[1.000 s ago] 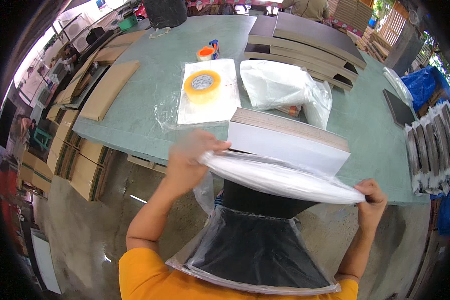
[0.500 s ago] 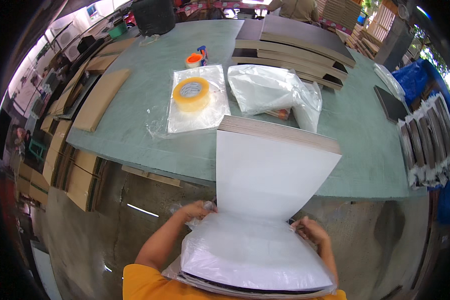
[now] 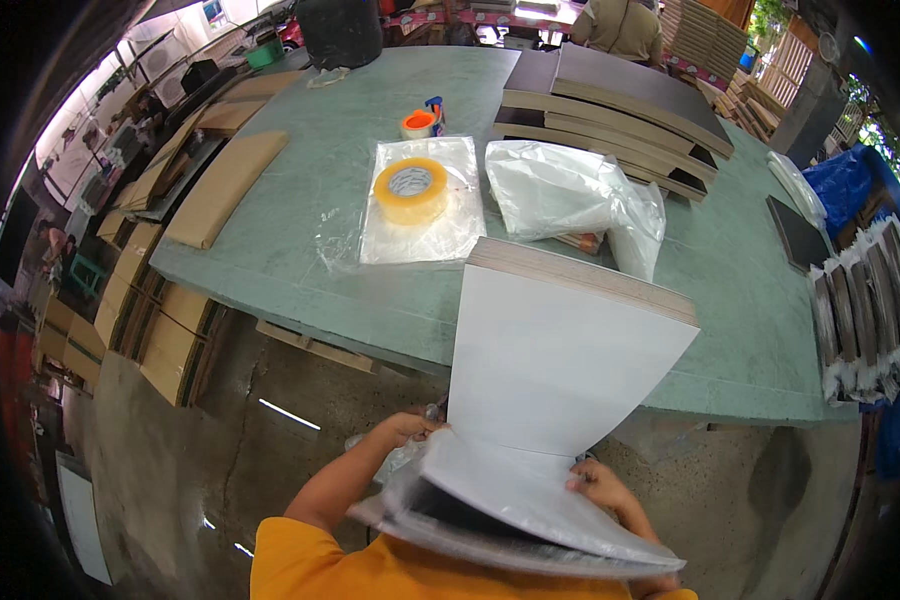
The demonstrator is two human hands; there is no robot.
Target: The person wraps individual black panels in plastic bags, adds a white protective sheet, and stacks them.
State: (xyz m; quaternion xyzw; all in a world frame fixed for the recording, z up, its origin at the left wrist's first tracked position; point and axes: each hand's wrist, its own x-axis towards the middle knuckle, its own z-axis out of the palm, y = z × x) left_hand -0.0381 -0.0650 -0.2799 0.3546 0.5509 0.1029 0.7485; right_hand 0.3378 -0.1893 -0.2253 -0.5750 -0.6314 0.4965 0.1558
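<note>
A thick stack of white-faced boards point(image 3: 560, 350) leans upright against the near edge of the green table, its layered brown-grey edges on top. The lower end sits in the mouth of a clear plastic bag point(image 3: 540, 500), which spreads toward my body and gapes at its near end, where something dark shows inside. My left hand point(image 3: 410, 428) is closed on the bag's edge at the left of the stack. On the right, my right hand point(image 3: 602, 484) pinches the bag near its mouth. Bunched clear plastic hangs below my left hand.
On the green table point(image 3: 300, 210) lie a tape roll point(image 3: 411, 192) on flat clear bags point(image 3: 425, 243), a tape dispenser point(image 3: 422, 122), crumpled plastic point(image 3: 555, 195) and stacked dark boards point(image 3: 635, 95). Wrapped boards point(image 3: 863, 305) stand right; cardboard point(image 3: 228, 190) lies left. Another person point(image 3: 618, 30) is at the back.
The bag's near part has lifted and folded, its near end gaping more. My right hand has shifted slightly down and inward along the bag. The whole view has swung a little to the left.
</note>
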